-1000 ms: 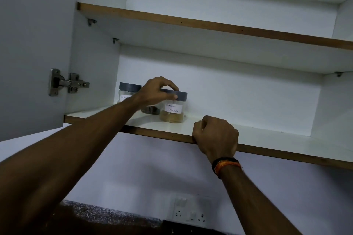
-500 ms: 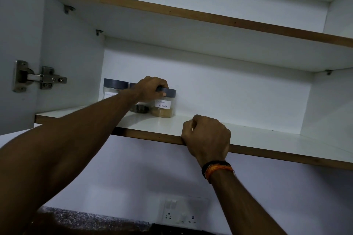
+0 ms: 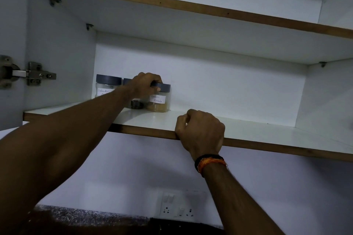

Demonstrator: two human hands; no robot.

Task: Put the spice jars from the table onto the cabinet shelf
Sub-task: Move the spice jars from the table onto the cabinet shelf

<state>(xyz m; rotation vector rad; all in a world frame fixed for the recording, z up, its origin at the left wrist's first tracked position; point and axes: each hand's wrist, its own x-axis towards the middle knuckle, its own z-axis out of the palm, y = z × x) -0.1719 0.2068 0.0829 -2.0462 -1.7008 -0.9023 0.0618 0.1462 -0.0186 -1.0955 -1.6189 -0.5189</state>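
Three spice jars stand in a row at the back left of the lower shelf [image 3: 267, 131], all with grey lids. First the coriander jar [image 3: 107, 87], then a middle jar [image 3: 136, 104] mostly hidden behind my arm, then the garam masala jar [image 3: 159, 101]. My left hand [image 3: 146, 85] grasps that last jar's lid from above. Further right, my right hand [image 3: 200, 131] curls over the shelf's front edge, gripping it.

The white lower shelf [image 3: 248, 131] carries three grey-lidded spice jars [image 3: 159, 99] standing together at its back left
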